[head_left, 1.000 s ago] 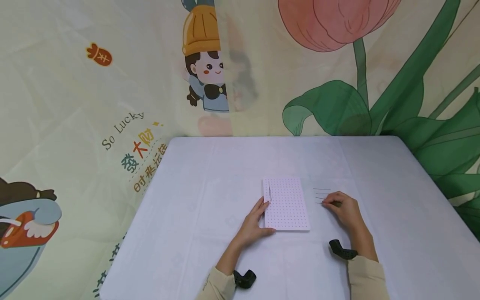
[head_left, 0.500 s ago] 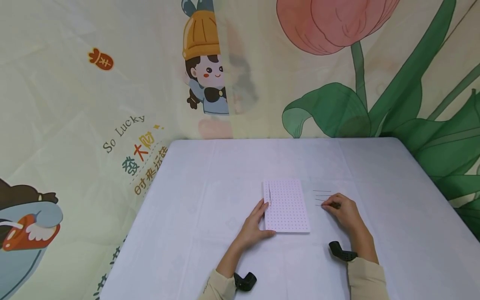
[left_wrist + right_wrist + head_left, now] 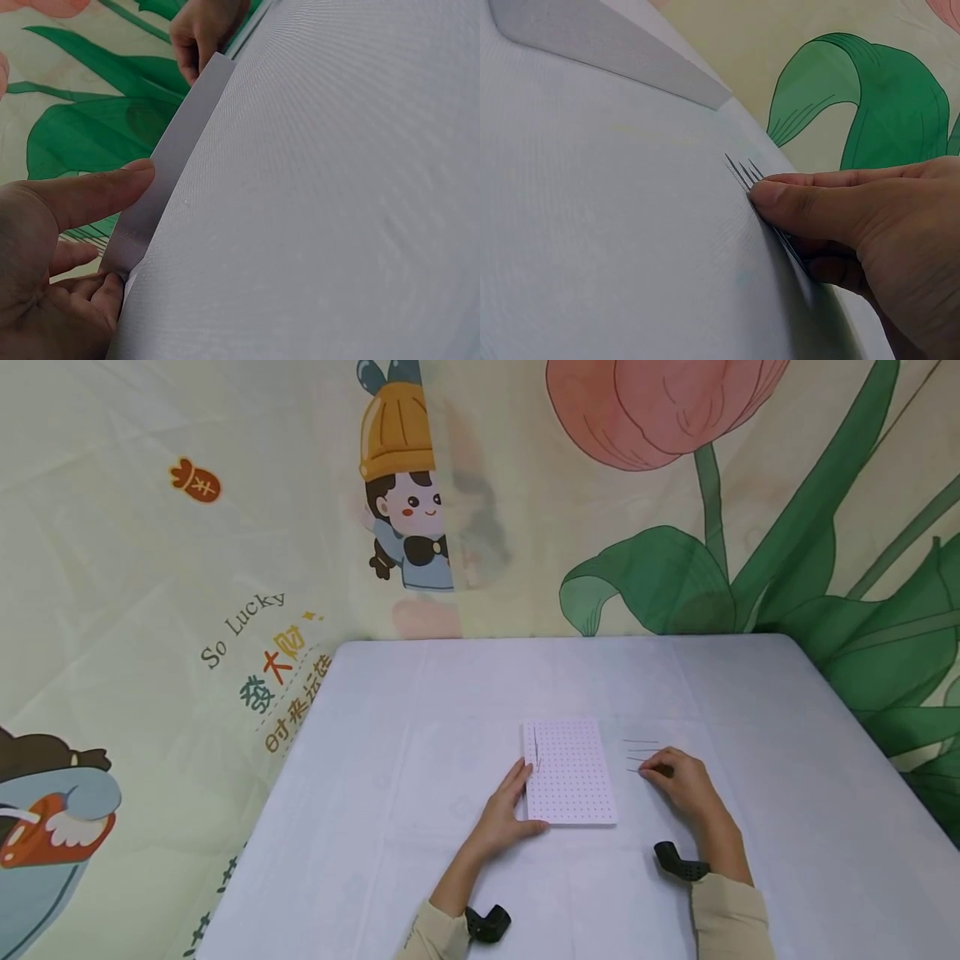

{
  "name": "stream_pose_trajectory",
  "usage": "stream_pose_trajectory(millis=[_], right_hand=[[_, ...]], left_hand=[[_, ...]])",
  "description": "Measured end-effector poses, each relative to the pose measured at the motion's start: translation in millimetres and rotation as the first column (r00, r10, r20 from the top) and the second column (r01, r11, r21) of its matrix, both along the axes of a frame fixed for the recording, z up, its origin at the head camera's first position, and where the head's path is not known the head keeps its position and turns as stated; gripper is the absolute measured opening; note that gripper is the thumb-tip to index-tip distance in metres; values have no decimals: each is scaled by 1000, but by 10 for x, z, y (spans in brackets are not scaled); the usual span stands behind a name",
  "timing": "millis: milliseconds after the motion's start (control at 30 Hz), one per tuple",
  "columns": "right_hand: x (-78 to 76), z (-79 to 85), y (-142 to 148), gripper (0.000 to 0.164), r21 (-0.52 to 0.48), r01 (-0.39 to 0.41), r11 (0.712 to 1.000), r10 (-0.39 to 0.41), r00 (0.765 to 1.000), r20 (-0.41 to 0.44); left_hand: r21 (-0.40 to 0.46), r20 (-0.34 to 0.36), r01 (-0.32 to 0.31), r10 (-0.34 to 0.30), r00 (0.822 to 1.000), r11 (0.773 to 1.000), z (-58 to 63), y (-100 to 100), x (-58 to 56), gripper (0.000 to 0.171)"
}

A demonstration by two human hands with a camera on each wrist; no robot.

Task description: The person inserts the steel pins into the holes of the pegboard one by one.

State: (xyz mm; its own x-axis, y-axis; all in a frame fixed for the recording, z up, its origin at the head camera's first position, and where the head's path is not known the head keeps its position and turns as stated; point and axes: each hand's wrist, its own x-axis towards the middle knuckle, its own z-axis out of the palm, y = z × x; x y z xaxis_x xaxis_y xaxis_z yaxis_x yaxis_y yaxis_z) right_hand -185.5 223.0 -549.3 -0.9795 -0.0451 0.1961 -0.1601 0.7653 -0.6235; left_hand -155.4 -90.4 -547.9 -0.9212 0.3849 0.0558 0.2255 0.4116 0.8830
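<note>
A white board dotted with small holes (image 3: 570,777) lies on the table. My left hand (image 3: 498,818) grips its near left corner, thumb against the near edge and fingers along the left edge. The left wrist view shows the thumb (image 3: 112,191) on the board's side wall (image 3: 176,142). Thin dark needles (image 3: 536,747) show along the board's left column of holes. My right hand (image 3: 682,781) is to the right of the board, thumb and forefinger pinching the nearest of several thin needles (image 3: 641,750) laid in a row. Pointed needle tips (image 3: 739,171) stick out past the fingertips in the right wrist view.
A white cloth covers the table (image 3: 420,735). Behind it hangs a printed backdrop (image 3: 510,602) with a flower, leaves and a cartoon figure. Black wrist cameras (image 3: 487,924) sit at both sleeves.
The head view has shifted slightly. Both hands stay nearly where they were, the left at the board and the right at the nearest needle.
</note>
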Motion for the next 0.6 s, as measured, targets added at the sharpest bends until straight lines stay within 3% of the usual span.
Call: stream_pose_trajectory(millis=[167,367,467,600], right_hand=[[4,-12,6,9,-36,5,999,-7,999,-34],[-54,-25,-148,16,-172,61,983,-86,986,-144],[-111,21,-303,15,-302,21,953,-86,975,-205],[-173,82,-518,14,-482,-37,876,-91,967,-239]], left_hand=[[10,-1,0,0,1000,1000,-4,0,2,93],[7,-9,6,-6,1000,1000,-14,-21,2,93],[2,-15,2,-2,1000,1000,-10,-29,-2,93],[-4,-19,3,-3,1000,1000,-10,-30,-2,93]])
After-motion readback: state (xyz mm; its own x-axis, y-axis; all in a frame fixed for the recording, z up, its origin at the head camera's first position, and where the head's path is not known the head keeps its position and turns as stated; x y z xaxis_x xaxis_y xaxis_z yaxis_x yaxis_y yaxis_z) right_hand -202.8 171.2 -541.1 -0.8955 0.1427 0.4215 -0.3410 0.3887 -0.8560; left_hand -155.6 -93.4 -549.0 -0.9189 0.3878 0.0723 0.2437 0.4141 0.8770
